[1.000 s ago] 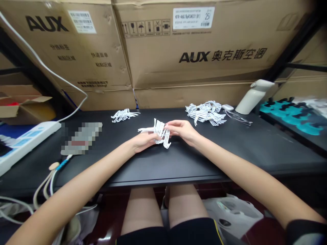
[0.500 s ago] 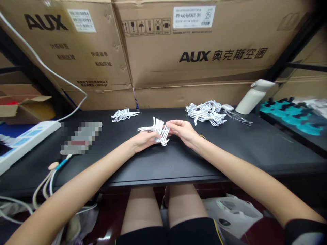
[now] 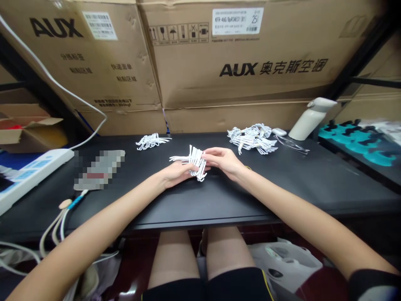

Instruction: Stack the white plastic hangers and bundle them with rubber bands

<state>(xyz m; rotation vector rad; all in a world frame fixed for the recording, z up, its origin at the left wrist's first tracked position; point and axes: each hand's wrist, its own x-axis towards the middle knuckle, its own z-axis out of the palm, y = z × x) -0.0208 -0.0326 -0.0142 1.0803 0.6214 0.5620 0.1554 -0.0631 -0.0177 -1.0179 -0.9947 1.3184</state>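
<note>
Above the black table, my left hand (image 3: 179, 173) grips a bundle of thin white hooked wires (image 3: 196, 161), its thumb pressed over them. Some wires stick out to the left past the hand; others lie crosswise with their bent ends pointing down. My right hand (image 3: 223, 162) pinches the right side of the same bundle, its fingertips partly hidden behind the wires. A smaller pile of similar white wires (image 3: 152, 141) lies behind and to the left. A larger heap of bundled white wires (image 3: 253, 139) rests at the back right.
Large cardboard boxes (image 3: 200, 88) stand behind the black table (image 3: 200, 207). On the left are a white power strip (image 3: 34, 177), a blurred-out phone (image 3: 100, 169) and cables. A pale bottle (image 3: 310, 121) and glasses (image 3: 291, 144) sit at the back right, near teal items (image 3: 360, 144).
The bundle has tilted slightly and shifted a little within the hands. My right fingertips have moved slightly left over its edge. The surrounding things have stayed put.
</note>
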